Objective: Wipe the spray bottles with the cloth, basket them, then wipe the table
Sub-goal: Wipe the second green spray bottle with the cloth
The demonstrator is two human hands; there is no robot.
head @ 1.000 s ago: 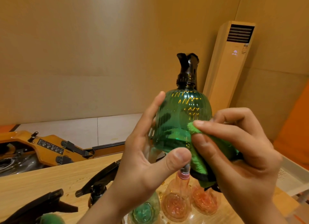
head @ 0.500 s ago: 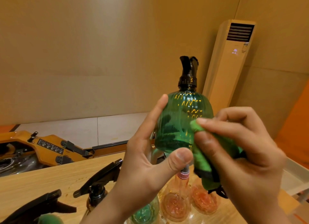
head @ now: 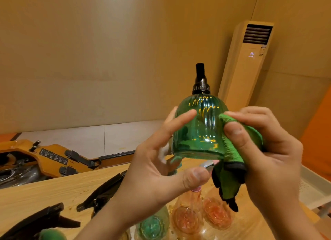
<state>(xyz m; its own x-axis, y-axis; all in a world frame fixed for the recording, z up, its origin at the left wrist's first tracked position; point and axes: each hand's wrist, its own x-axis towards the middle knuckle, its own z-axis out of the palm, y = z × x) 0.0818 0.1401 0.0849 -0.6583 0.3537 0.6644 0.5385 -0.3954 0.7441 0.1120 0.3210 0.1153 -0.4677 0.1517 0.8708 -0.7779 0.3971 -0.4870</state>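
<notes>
I hold a green ribbed spray bottle [head: 198,125] with a black spray head upright in the air, above the table. My left hand [head: 159,170] holds its left side, with the index finger across the front and other fingers behind. The thumb is off the glass, below the base. My right hand [head: 268,150] grips a green cloth [head: 231,150] with a dark edge and presses it against the bottle's right side. The cloth's loose end hangs below the base.
On the wooden table [head: 44,191] below stand a green bottle [head: 152,227], two pink bottles [head: 186,218] and black trigger heads [head: 103,191]. A white basket [head: 311,189] sits at the right edge. An orange machine [head: 50,157] lies beyond the table, and an air conditioner [head: 247,64] stands against the wall.
The bottle has turned about its axis, so the spray head now shows end-on. My left thumb has come off the bottle's lower front. The cloth has stayed on the right side.
</notes>
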